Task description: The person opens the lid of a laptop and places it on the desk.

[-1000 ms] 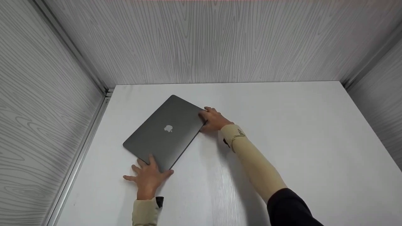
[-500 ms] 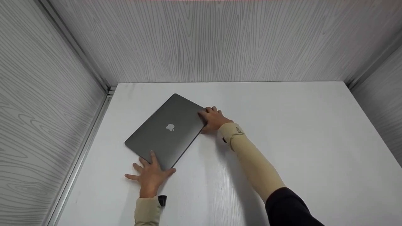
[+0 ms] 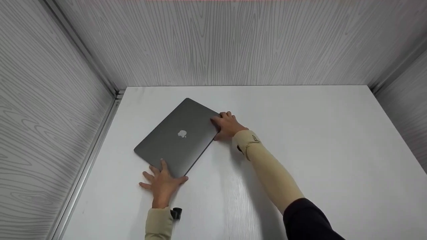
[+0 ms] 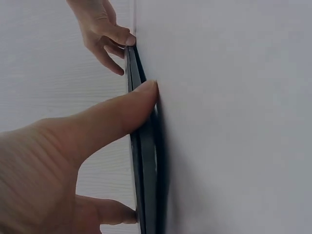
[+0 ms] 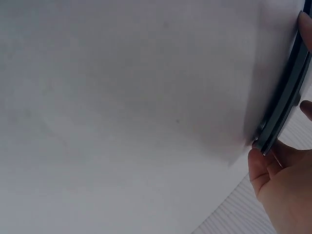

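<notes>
A closed dark grey laptop (image 3: pixel 173 146) with a pale apple logo lies aslant on the white table, toward the left. At its near corner is my left hand (image 3: pixel 162 185), fingers spread. The index finger lies on the lid and the thumb touches the front edge; the left wrist view shows this thumb (image 4: pixel 119 109) against the laptop's edge (image 4: pixel 148 170). My right hand (image 3: pixel 229 126) grips the right corner, thumb at the front edge and the other fingers bent over the lid and far side. Only part of the laptop (image 5: pixel 287 92) shows in the right wrist view.
The white table (image 3: pixel 300 140) extends to the right of the laptop. Grey wood-grain panels stand at the back (image 3: pixel 233 43), at the left (image 3: pixel 50 126) and at the right. A metal rail (image 3: pixel 90 160) runs along the left side.
The head view has shifted slightly. My left hand's outer fingers have drawn in a little toward the laptop. Laptop and right hand look unchanged on the table.
</notes>
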Motion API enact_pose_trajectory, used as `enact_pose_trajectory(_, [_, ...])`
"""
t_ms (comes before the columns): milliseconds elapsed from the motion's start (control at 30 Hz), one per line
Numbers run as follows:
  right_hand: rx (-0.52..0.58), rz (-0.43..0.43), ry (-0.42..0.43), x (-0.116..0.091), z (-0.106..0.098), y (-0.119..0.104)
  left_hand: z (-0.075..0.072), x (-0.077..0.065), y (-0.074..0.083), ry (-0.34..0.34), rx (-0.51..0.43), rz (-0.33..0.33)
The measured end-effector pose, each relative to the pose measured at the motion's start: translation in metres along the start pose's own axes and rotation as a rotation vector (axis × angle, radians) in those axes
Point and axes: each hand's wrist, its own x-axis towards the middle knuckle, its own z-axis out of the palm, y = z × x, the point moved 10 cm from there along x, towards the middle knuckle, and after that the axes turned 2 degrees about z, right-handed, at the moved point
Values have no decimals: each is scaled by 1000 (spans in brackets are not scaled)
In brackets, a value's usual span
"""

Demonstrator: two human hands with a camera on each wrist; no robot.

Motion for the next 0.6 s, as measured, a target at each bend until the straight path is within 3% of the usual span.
enact_pose_trajectory(600, [-4, 39, 16, -8, 0, 7, -2, 5, -1, 37, -17, 13])
